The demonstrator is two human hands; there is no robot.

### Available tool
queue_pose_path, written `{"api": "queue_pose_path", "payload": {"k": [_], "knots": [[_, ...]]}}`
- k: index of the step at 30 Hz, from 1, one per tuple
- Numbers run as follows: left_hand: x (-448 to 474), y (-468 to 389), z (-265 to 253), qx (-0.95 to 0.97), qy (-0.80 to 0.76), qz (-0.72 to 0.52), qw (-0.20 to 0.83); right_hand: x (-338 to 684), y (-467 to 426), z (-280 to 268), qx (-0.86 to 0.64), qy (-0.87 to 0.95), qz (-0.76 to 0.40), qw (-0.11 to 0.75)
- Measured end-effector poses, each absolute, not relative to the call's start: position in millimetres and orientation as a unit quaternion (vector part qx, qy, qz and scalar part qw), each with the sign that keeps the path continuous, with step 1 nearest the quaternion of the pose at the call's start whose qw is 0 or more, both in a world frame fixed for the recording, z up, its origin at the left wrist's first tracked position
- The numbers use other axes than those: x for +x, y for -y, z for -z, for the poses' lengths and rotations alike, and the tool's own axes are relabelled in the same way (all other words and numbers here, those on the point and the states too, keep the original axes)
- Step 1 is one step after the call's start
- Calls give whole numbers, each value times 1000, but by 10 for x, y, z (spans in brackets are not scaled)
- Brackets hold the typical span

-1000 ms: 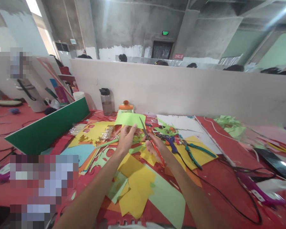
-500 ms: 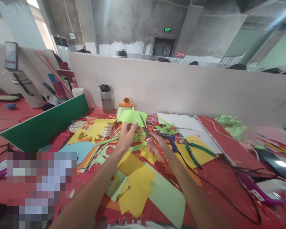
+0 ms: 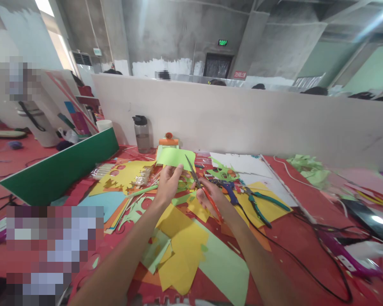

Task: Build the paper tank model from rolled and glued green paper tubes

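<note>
My left hand (image 3: pixel 170 183) pinches the lower edge of a light green sheet of paper (image 3: pixel 175 156), held up above the table. In my right hand (image 3: pixel 208 193) is a pair of scissors (image 3: pixel 212 203) with orange-red handles. Their blades point up and to the left, overlapping the right side of the sheet; whether they touch the paper I cannot tell. Under my forearms lie yellow paper pieces (image 3: pixel 187 246) and a pale green sheet (image 3: pixel 226 263). Just right of my right hand are a blue glue gun (image 3: pixel 232 194) and green-handled pliers (image 3: pixel 258 208).
A dark-lidded bottle (image 3: pixel 142 135) stands by the white partition (image 3: pixel 242 119). At left leans a green board (image 3: pixel 67 168). Cut yellow paper (image 3: pixel 115 176) and a blue sheet (image 3: pixel 102 202) lie near it. A black cable (image 3: pixel 293 259) crosses the red table (image 3: pixel 281 238) at right.
The view has shifted slightly. My left hand still holds the green paper and my right hand the scissors, in nearly the same positions; the blades look slightly closer together.
</note>
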State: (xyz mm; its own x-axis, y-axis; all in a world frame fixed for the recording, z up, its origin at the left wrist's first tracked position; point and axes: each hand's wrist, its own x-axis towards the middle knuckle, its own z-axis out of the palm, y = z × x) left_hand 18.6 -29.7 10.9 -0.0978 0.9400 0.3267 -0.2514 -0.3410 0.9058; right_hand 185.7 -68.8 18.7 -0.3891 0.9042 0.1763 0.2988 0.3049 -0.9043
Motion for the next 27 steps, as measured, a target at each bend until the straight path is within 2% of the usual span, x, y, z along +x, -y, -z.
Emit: {"api": "queue_pose_path", "payload": {"k": [18, 27], "knots": [[168, 301, -121, 516, -378, -626, 446, 1918, 722, -244, -397, 754, -390, 350], [175, 303, -124, 525, -381, -629, 429, 1893, 745, -287, -401, 734, -430, 340]]}}
